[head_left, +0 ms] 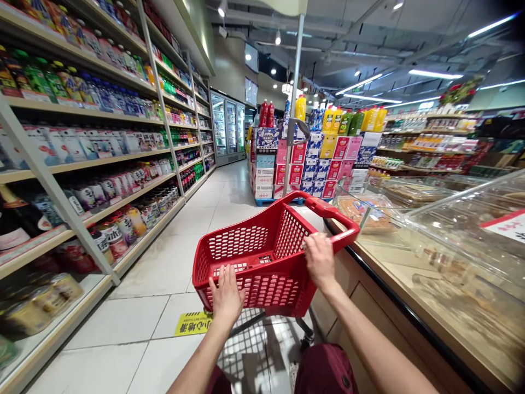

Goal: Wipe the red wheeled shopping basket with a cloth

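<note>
A red plastic shopping cart stands sideways right in front of me, its basket holding nothing that I can see. My left hand lies over the near rim toward the front end, fingers hooked across the edge. Farther right, my right hand grips the rim at the rear of the basket, just below the looped red handle. Thumbs and palms are partly hidden. Wheels show under the cart near my knees, which are in dark red trousers.
Tall drink shelves line the left. A glass-covered food counter runs close along the right. Ahead are stacked drink cartons, a metal pole and glass-door coolers. A yellow wet-floor sticker marks the tiles.
</note>
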Tool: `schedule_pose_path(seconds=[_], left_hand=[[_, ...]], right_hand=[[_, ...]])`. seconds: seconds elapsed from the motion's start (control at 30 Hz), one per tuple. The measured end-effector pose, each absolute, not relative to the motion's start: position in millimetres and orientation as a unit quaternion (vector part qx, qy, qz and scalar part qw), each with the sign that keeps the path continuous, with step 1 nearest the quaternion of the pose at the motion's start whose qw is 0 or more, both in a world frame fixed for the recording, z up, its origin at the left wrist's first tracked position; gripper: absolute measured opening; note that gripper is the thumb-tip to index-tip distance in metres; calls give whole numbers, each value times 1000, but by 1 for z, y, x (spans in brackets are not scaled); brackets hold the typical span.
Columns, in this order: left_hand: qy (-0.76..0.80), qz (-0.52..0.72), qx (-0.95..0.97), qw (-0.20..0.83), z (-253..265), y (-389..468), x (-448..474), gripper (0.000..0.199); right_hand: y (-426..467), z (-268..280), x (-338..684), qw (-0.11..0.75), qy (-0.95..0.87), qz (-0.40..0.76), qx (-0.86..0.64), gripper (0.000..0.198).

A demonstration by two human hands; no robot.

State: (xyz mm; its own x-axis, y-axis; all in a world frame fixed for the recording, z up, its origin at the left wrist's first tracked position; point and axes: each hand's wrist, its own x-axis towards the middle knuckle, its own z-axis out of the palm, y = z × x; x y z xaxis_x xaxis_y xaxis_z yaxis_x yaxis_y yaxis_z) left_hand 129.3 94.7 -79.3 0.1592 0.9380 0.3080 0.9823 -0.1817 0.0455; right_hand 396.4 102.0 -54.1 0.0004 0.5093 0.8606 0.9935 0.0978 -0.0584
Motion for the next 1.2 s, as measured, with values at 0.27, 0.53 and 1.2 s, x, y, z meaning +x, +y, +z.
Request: schedule_pose_path(seconds=[0.27, 0.53, 1.2], left_hand=[[-619, -136, -769, 90, -81, 93, 125, 61], [-616, -139, -770, 95, -84, 93, 126, 62], [-620, -148, -766, 83, -85, 95, 125, 63]], right_hand=[[107, -62, 365, 375, -703, -263, -543, 25], [108, -76, 325, 359, -747, -244, -503, 29], [104, -69, 382, 400, -656, -293, -569, 29]])
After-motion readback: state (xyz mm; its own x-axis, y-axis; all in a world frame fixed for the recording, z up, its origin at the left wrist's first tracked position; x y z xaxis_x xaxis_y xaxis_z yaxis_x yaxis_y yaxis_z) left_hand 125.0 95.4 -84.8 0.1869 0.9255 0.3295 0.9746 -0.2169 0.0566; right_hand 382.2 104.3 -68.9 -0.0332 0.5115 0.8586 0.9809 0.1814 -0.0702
